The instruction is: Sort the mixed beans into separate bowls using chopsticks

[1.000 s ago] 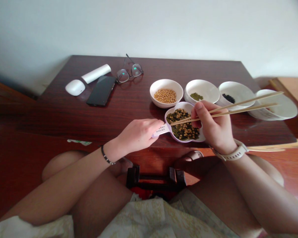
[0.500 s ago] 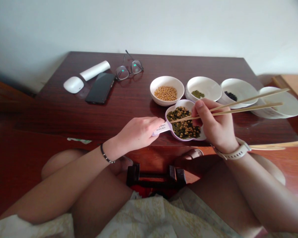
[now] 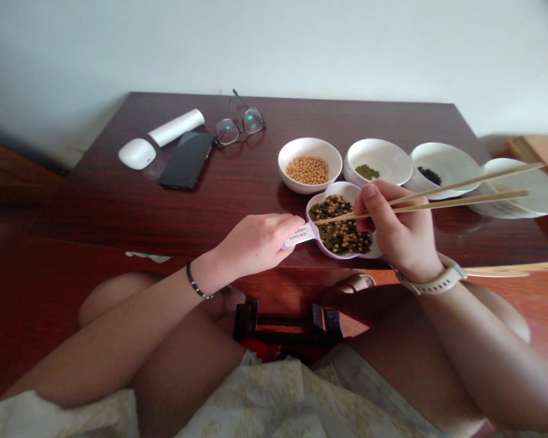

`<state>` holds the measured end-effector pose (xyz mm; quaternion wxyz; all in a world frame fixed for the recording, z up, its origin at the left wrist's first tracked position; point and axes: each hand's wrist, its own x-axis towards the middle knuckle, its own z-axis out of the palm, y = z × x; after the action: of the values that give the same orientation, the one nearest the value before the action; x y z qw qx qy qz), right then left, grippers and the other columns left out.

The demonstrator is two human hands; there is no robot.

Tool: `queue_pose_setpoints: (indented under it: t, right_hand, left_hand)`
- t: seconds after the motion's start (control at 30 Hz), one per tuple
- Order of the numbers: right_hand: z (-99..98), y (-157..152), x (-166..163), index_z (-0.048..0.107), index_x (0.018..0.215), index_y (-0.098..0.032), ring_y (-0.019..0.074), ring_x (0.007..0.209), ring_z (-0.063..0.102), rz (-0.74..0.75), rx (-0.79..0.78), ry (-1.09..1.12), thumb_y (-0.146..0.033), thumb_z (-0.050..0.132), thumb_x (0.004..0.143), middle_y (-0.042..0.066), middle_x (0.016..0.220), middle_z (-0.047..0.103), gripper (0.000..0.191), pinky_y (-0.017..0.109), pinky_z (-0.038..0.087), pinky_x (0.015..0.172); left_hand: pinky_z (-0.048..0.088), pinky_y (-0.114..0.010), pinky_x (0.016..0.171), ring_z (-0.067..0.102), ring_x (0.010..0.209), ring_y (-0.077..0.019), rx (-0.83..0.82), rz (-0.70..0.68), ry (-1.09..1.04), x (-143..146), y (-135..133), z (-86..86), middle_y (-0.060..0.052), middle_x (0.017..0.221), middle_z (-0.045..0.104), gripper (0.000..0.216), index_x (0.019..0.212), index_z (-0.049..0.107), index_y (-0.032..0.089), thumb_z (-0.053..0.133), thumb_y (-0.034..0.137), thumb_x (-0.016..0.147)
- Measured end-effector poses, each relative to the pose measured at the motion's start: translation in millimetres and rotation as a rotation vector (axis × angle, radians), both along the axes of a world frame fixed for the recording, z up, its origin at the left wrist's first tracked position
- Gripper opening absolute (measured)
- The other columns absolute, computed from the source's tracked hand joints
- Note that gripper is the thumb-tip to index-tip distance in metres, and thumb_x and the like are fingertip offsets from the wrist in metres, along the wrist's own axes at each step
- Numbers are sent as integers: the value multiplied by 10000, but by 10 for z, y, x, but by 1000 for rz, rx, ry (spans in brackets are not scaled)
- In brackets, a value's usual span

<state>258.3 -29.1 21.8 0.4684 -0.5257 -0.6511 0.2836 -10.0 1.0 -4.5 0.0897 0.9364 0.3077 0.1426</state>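
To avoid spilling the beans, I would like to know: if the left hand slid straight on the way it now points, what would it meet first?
Probably the mixed-bean dish itself, since the left hand grips its handle. The chopstick tips look close behind, though their height is unclear.

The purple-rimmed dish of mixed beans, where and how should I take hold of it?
Probably best by the printed handle, coming from the left: it juts that way from the dish, clear of the mixed beans, and the left hand grips it there. The right hand and chopsticks crowd the opposite side.
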Motion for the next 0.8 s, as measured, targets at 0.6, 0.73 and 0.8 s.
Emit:
queue_pose_setpoints:
  t: [0.6, 0.73, 0.8]
  right_hand:
    - [-12, 5, -6, 644, 762, -208, 126, 554, 493, -6, -39, 47, -607, 579, 1086, 18, 611, 573, 519, 320, 345, 550]
    - [-20, 15, 1, 634, 756, -206, 133, 566, 499, 2, -40, 81, -613, 576, 1084, 23, 613, 568, 526, 320, 360, 571]
    - [-19, 19, 7, 629, 754, -205, 134, 562, 495, 6, -42, 94, -617, 578, 1081, 23, 612, 564, 529, 321, 356, 571]
  left_hand:
    - [555, -306, 781, 762, 1006, -198, 22, -8, 4, -4, -1, 5, -22, 1126, 777, 228, 1233, 646, 190, 667, 185, 1006]
    - [557, -306, 780, 763, 1006, -199, 19, -4, 9, -8, 0, 0, -22, 1128, 778, 234, 1243, 645, 192, 665, 193, 1009]
    - [558, -306, 783, 764, 1006, -201, 10, 0, 10, -9, 1, -2, -26, 1125, 780, 221, 1239, 649, 194, 657, 200, 1018]
